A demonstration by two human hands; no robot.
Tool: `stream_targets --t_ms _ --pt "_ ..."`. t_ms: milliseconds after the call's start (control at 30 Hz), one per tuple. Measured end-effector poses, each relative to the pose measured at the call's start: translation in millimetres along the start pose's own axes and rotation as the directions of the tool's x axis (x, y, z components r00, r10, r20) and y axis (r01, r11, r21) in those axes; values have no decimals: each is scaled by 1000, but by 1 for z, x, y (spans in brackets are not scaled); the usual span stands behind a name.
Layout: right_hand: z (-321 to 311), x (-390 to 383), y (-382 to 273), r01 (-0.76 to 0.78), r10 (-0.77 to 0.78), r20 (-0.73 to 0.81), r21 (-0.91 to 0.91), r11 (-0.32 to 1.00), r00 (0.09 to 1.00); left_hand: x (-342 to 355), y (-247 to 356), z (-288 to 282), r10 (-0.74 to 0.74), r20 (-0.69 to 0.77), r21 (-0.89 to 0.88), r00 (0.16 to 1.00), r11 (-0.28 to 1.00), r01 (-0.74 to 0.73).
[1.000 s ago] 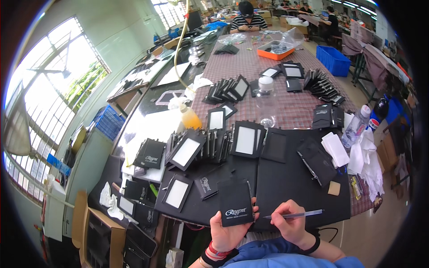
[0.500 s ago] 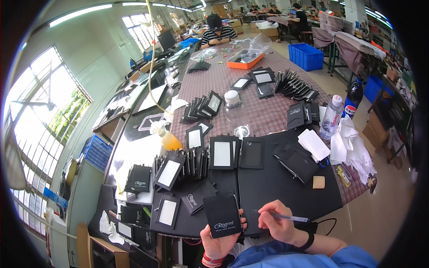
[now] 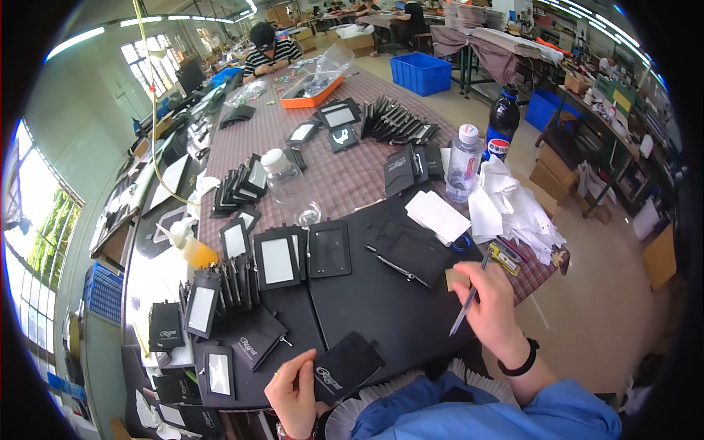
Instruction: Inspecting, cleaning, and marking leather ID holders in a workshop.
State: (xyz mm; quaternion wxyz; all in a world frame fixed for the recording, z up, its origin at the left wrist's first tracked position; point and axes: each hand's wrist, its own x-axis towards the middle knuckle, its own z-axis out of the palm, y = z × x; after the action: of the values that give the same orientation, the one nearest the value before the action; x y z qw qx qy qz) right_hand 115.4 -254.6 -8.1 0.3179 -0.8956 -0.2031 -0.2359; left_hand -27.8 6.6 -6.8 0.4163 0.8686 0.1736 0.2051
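My left hand (image 3: pixel 293 389) has its fingers drawn together at the left edge of a black card holder (image 3: pixel 348 367) with silver lettering, which lies tilted at the table's near edge. My right hand (image 3: pixel 488 301) keeps a clear-barrelled pen (image 3: pixel 469 304) across its fingers, the tip pointing down toward me. Its thumb and fingertips are at a small tan block (image 3: pixel 452 279); I cannot tell whether the block is lifted. Just beyond lies a black zipped pouch (image 3: pixel 411 251). Another lettered holder (image 3: pixel 257 341) with a zip pull rests left of my left hand.
Rows of card holders (image 3: pixel 231 282) stand at the left. An empty clear bottle (image 3: pixel 286 180) and a bottle of orange liquid (image 3: pixel 194 251) are behind them. White papers (image 3: pixel 438 216), a water bottle (image 3: pixel 464 161), a dark drink bottle (image 3: pixel 504 121) and crumpled white cloth (image 3: pixel 506 202) occupy the right.
My view has turned to the right. My right hand has moved forward with the pen to the tan block. The holder at my left hand has been lowered and tilted.
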Motion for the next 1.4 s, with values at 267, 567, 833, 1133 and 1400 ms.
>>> stream_targets --t_ms 267,567,833,1133,1400 --pt "5 -4 8 -286 261 170 141 948 950 -4 7 17 236 272 353 933 877 -325" --pt "35 -19 -58 -245 -62 470 563 790 881 0 0 31 282 239 337 929 873 -352" --pt "58 -17 -88 5 -143 473 282 960 869 -1 -6 34 288 179 303 941 894 -331" --pt "63 -24 -97 88 -174 378 233 968 909 0 -12 33 310 187 309 932 882 -356" --pt "14 -20 -87 -4 -145 737 196 981 660 1 -9 30 289 170 253 942 911 -325"
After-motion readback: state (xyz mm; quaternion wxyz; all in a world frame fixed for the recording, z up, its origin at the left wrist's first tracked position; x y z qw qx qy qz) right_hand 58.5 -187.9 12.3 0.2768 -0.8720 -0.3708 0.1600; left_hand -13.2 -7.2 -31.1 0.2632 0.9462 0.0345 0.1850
